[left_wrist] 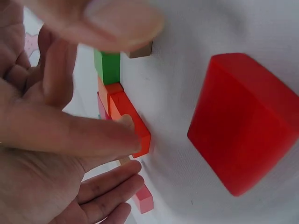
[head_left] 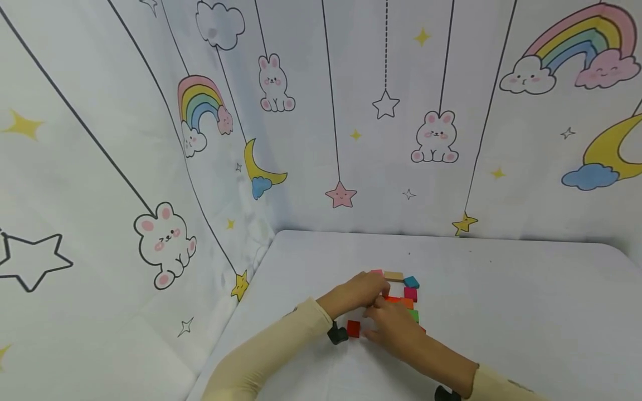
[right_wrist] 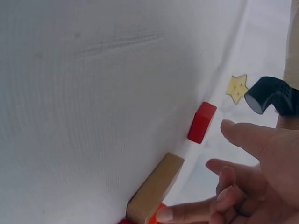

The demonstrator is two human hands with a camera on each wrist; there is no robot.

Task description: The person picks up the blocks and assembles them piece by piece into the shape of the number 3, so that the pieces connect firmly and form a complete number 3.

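Observation:
My left hand (head_left: 358, 289) reaches in from the left over a group of coloured blocks. In the left wrist view its thumb lies across a red-orange block (left_wrist: 133, 116), which it seems to pinch; the opposing fingertip is hidden. Close beside it, my right hand (head_left: 398, 326) has a fingertip touching an orange-red block (right_wrist: 156, 213) near a wooden block (right_wrist: 156, 189). The right thumb stands apart from the rest, pointing towards a separate red block (head_left: 353, 328). Next to the red-orange block are an orange block (head_left: 407, 303) and a green block (head_left: 413, 316).
Beyond the hands lie a pink block (head_left: 377, 272), a flat wooden block (head_left: 393, 276), a blue block (head_left: 411, 282) and a crimson block (head_left: 411, 294). A white cloth covers the table (head_left: 526, 323). Patterned curtains (head_left: 306, 139) stand behind and at the left.

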